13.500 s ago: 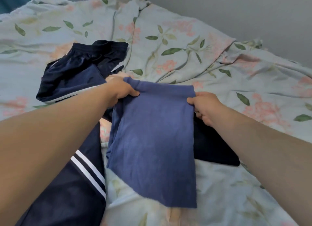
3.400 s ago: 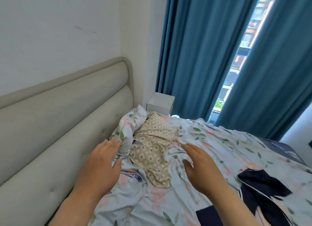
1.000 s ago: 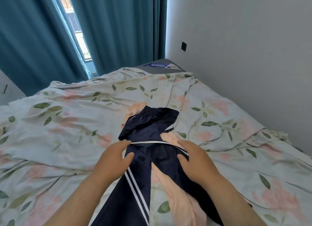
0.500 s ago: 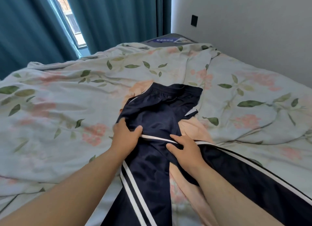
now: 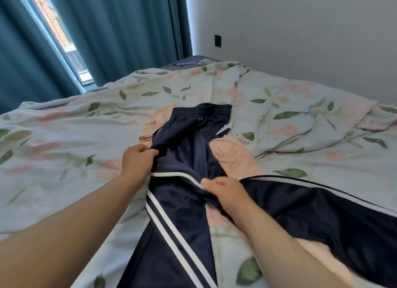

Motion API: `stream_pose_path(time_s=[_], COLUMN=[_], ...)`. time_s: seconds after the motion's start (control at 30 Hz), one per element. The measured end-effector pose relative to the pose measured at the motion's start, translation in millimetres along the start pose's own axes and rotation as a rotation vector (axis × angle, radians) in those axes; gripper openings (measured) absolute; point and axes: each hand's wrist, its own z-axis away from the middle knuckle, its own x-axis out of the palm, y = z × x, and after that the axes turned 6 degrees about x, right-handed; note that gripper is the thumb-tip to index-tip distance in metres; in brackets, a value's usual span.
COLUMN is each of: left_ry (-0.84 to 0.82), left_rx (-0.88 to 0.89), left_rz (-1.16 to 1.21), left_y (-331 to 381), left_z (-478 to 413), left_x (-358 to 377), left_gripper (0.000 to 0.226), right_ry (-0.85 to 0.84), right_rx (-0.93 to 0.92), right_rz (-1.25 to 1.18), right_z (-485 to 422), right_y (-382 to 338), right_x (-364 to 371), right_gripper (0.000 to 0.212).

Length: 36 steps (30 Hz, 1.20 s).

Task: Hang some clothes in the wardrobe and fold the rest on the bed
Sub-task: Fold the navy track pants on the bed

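From the head camera, a pair of navy track trousers (image 5: 184, 150) with double white side stripes lies spread across a bed (image 5: 64, 141) covered in a pale floral duvet, the waistband end farthest from the person and the two legs running back toward the lower edge of the frame, one straight down the middle and one off to the lower right. The left hand (image 5: 136, 158) grips the left edge of the trousers just below the waistband; its fingers (image 5: 148, 151) are curled together and clamped on a bunched fold of the dark cloth, which sits pinched between fingertips and thumb. The right hand (image 5: 223, 191) holds the trousers lower down, where the two legs part; its fingers are tucked under and closed round the cloth, the thumb (image 5: 221, 181) pressed on top beside the white stripe. The fabric between the two hands is drawn up in ridges. A peach-coloured cloth (image 5: 234, 156) lies under the trousers, showing on the right of the upper part and again beneath the right forearm. Behind the bed hang teal curtains (image 5: 120, 29) parted over a strip of window (image 5: 62, 36), and a plain grey wall (image 5: 300, 29) with a small black wall plate (image 5: 217, 41) stands on the right.
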Motion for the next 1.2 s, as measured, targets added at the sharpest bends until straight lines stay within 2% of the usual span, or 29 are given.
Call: stream_pose_path(time_s=[0.03, 0.13, 0.23, 0.3, 0.37, 0.5, 0.57, 0.63, 0.7, 0.77, 0.8, 0.83, 0.87, 0.9, 0.93, 1.03, 1.13, 1.17, 1.2], left_ry=[-0.045, -0.212, -0.354, -0.465, -0.614, -0.934, -1.057, -1.154, -1.113, -0.857, -0.792, -0.823, -0.926, -1.042, -1.083, -0.932, -0.983, -1.019, -1.059], left_rx=[0.027, 0.039, 0.019, 0.074, 0.172, 0.446, 0.584, 0.612, 0.487, 0.355, 0.317, 0.291, 0.282, 0.287, 0.306, 0.398, 0.308, 0.238, 0.158], left_rz=[0.035, 0.203, 0.311, 0.337, 0.373, 0.275, 0.163, 0.125, 0.194, 0.265, 0.272, 0.273, 0.275, 0.262, 0.244, 0.242, 0.335, 0.426, 0.538], left_y=[4.7, 18.5, 26.7, 30.3, 30.0, 13.3, 2.2, -2.1, -0.8, 2.2, 6.7, 13.0, 19.9, 27.8, 35.7, 48.6, 60.0, 63.6, 67.6], left_z=[14.2, 63.5, 118.6, 161.1, 204.9, 282.2, 310.7, 330.5, 340.3, 340.3, 341.3, 344.4, 350.2, 357.9, 365.2, 372.4, 366.9, 364.5, 361.5], left_x=[-4.5, -13.6, -27.1, -42.2, -63.5, -117.3, -144.2, -170.1, -189.9, -200.2, -204.3, -207.2, -209.6, -211.6, -212.5, -213.3, -222.8, -228.0, -233.8], left_gripper=[0.028, 0.014, 0.024, 0.028, 0.028, 0.029, 0.027, 0.023, 0.016, 0.016, 0.023, 0.034, 0.043, 0.049, 0.048, 0.037, 0.034, 0.032, 0.033], right_ry=[-0.009, -0.033, -0.021, 0.091, 0.216, 0.316, 0.435, 0.491, 0.442, 0.367, 0.335, 0.309, 0.29, 0.284, 0.283, 0.338, 0.492, 0.556, 0.613], right_rx=[-0.009, 0.015, 0.1, 0.102, 0.08, 0.093, 0.101, 0.09, 0.064, 0.031, 0.017, 0.001, -0.017, -0.027, -0.034, -0.009, -0.014, -0.023, -0.043], right_rz=[0.048, 0.114, 0.103, -0.026, -0.253, -0.649, -0.659, -0.645, -0.681, -0.682, -0.68, -0.666, -0.672, -0.681, -0.669, -0.388, -0.055, 0.027, 0.078], right_z=[17.5, 60.2, 105.3, 136.4, 169.3, 228.9, 255.5, 286.3, 319.8, 349.8, 361.3, 371.2, 379.2, 387.0, 392.3, 410.1, 423.1, 427.3, 430.4], right_y=[7.0, 25.4, 34.9, 38.9, 33.7, 27.2, 34.2, 39.1, 38.1, 35.5, 34.7, 31.1, 26.9, 22.0, 17.4, 1.0, -5.0, -3.5, -0.5], right_x=[2.1, -1.3, -3.9, 2.5, 16.5, 56.1, 72.1, 85.3, 97.4, 108.8, 113.5, 118.0, 123.1, 127.2, 128.6, 127.8, 109.7, 102.9, 98.2], right_gripper=[0.044, 0.052, 0.033, 0.027, 0.027, 0.038, 0.037, 0.026, 0.024, 0.025, 0.025, 0.025, 0.025, 0.025, 0.026, 0.03, 0.05, 0.047, 0.032])
